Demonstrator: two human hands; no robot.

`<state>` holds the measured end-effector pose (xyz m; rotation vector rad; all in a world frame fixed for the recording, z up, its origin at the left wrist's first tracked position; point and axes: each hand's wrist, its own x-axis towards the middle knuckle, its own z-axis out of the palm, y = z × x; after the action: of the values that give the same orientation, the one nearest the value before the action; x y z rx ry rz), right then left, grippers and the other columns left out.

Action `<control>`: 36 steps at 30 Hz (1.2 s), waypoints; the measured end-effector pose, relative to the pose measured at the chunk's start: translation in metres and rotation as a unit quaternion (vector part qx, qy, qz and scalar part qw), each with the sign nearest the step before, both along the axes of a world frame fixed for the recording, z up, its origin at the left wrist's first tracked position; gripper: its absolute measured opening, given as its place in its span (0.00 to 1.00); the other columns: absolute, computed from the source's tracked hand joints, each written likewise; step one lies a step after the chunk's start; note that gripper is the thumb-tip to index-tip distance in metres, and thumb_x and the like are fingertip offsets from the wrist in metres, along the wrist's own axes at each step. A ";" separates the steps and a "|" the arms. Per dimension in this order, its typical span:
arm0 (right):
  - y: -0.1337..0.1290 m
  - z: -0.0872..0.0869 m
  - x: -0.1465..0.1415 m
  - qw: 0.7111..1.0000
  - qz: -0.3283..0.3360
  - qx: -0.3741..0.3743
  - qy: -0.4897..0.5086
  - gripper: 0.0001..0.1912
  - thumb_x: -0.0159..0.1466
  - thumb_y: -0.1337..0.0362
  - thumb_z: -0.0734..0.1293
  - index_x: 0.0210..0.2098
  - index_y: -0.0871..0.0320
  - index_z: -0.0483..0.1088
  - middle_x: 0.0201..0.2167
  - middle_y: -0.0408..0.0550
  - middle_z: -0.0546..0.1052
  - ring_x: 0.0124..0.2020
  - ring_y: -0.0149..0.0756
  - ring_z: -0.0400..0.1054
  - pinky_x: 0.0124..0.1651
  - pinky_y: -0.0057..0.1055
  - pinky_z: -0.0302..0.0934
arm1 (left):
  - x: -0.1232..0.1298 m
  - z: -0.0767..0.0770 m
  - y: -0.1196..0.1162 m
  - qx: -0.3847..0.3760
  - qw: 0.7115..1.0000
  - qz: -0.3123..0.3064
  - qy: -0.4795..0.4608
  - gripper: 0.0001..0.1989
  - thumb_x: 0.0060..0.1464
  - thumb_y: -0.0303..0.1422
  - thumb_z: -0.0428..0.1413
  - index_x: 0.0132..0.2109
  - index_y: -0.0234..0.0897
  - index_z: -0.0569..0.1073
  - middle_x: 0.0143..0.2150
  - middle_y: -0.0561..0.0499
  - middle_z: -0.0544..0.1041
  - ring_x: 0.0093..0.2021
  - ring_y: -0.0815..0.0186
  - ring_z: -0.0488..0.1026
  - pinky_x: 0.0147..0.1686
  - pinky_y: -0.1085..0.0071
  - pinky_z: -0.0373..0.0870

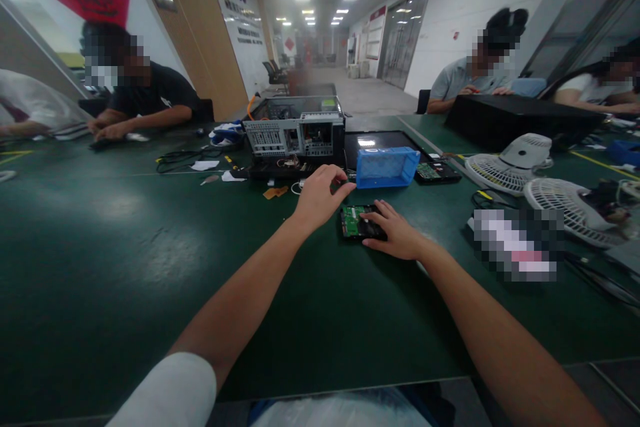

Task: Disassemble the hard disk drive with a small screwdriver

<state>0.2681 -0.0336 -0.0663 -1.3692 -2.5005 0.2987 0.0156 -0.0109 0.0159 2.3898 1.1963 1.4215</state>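
Observation:
A hard drive with a green circuit board lies flat on the dark green table, board side up. My right hand rests on the drive's right part, fingers spread over its edges. Just above and left of the drive is my left hand, raised, with thumb and fingertips brought close together near the blue plastic bin; anything between them is too small to make out. The blue bin stands tipped on its side, its opening partly facing me. Behind my left hand sits an opened computer case.
Another circuit-board device lies right of the bin, by a flat black panel. White fan parts and cables lie at the right. Paper scraps and tape are at the left. Several people sit across the table beside a black box.

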 end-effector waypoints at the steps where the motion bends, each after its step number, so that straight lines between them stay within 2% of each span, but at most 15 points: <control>1: 0.000 0.000 0.000 1.000 0.000 0.000 0.000 0.38 0.62 0.41 0.67 0.67 0.48 0.60 0.74 0.59 0.47 0.74 0.61 0.38 0.68 0.64 0.44 | 0.001 0.000 -0.001 0.002 1.000 0.004 0.003 0.07 0.58 0.36 0.63 0.40 0.39 0.74 0.39 0.50 0.76 0.39 0.64 0.74 0.35 0.68 0.73; 6: 0.000 0.000 0.000 1.000 -0.003 -0.002 -0.007 0.38 0.63 0.40 0.67 0.67 0.48 0.60 0.74 0.60 0.48 0.74 0.61 0.38 0.68 0.62 0.44 | 0.003 -0.001 -0.002 0.026 1.000 0.002 0.016 0.04 0.59 0.34 0.62 0.42 0.40 0.77 0.42 0.49 0.76 0.42 0.63 0.75 0.41 0.67 0.73; 10: 0.001 -0.002 0.001 1.000 -0.003 -0.001 -0.004 0.38 0.62 0.40 0.67 0.67 0.48 0.60 0.74 0.59 0.47 0.74 0.61 0.37 0.68 0.62 0.44 | 0.001 -0.003 0.001 0.036 0.999 0.017 0.024 0.06 0.60 0.32 0.62 0.44 0.41 0.80 0.43 0.49 0.76 0.42 0.63 0.76 0.44 0.66 0.74; 17: 0.000 0.000 -0.001 1.000 -0.007 -0.008 -0.003 0.39 0.62 0.40 0.67 0.67 0.49 0.61 0.75 0.57 0.46 0.74 0.61 0.38 0.69 0.61 0.43 | -0.001 -0.007 0.004 0.059 0.997 -0.018 0.043 0.09 0.63 0.29 0.58 0.49 0.39 0.79 0.49 0.48 0.82 0.51 0.62 0.78 0.55 0.62 0.73; 23: 0.001 -0.001 0.000 1.000 -0.004 -0.002 -0.004 0.38 0.62 0.40 0.67 0.67 0.48 0.61 0.74 0.57 0.47 0.74 0.62 0.38 0.68 0.64 0.45 | 0.005 -0.018 0.005 0.023 1.000 -0.008 0.014 0.13 0.59 0.31 0.63 0.50 0.39 0.73 0.51 0.46 0.81 0.48 0.60 0.80 0.51 0.61 0.77; 28: 0.002 -0.003 0.001 1.000 0.000 0.007 -0.006 0.38 0.62 0.40 0.67 0.67 0.49 0.61 0.74 0.59 0.49 0.74 0.62 0.39 0.68 0.62 0.45 | 0.008 -0.025 0.009 -0.033 0.998 -0.045 -0.039 0.14 0.58 0.32 0.64 0.48 0.40 0.68 0.50 0.45 0.80 0.49 0.58 0.79 0.49 0.59 0.78; 33: 0.002 -0.004 0.001 1.000 0.000 0.010 -0.006 0.39 0.62 0.40 0.67 0.67 0.49 0.61 0.73 0.61 0.49 0.73 0.63 0.41 0.68 0.62 0.45 | 0.005 -0.017 0.007 -0.038 0.996 -0.063 -0.043 0.10 0.59 0.28 0.61 0.47 0.40 0.72 0.48 0.48 0.78 0.47 0.62 0.77 0.46 0.64 0.78; 36: 0.001 -0.003 0.001 1.000 0.001 0.007 -0.006 0.38 0.63 0.40 0.67 0.67 0.49 0.61 0.73 0.61 0.49 0.74 0.62 0.40 0.68 0.63 0.45 | 0.001 -0.010 0.005 -0.024 0.998 -0.039 -0.030 0.09 0.58 0.26 0.61 0.47 0.40 0.75 0.48 0.48 0.76 0.45 0.65 0.76 0.44 0.66 0.77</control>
<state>0.2691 -0.0327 -0.0693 -1.3677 -2.5081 0.2729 0.0165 -0.0057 0.0057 2.3180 1.0968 1.4140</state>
